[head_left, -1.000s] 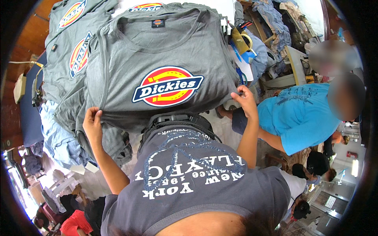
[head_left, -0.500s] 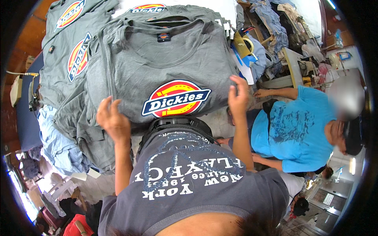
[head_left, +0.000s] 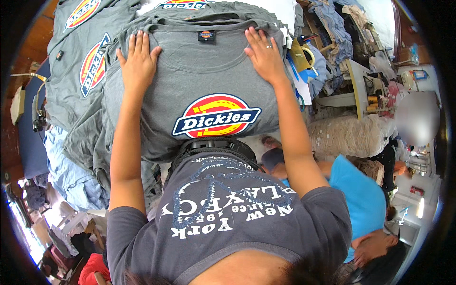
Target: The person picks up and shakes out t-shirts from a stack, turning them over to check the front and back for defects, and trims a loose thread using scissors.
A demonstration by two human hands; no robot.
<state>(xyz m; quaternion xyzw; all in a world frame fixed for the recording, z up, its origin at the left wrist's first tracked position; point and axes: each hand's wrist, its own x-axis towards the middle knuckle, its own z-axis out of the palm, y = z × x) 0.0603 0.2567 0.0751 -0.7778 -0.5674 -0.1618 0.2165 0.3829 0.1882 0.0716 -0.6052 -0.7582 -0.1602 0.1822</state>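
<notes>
The step in hand looks like smoothing and squaring the neckline of a grey scoop-neck shirt (head_left: 218, 80), which lies face up at the upper centre of the frame, its red-and-yellow logo print (head_left: 217, 116) toward the wearer. The left hand (head_left: 139, 59) lies palm down on the left shoulder area, fingers spread and thumb well out; the right hand (head_left: 264, 54) rests flat near the opposite shoulder, fingers loosely together, thumb apart. Neither pinches cloth. As I judge it, the next move calls for lifting both palms cleanly — a drag would pucker the collar beside the black neck label (head_left: 206, 36).

Much is covered. The shirt's sleeves cannot be made out, and the layers of grey cloth beneath are too overlapped to count. The hands mask the fabric under them, and the surface bearing the pile is hidden. More grey shirts (head_left: 66, 52) run off the upper left — cut by the fisheye rim. At lower right, a co-worker's turquoise shirt (head_left: 358, 194) is partly blocked by the wearer's right arm.
</notes>
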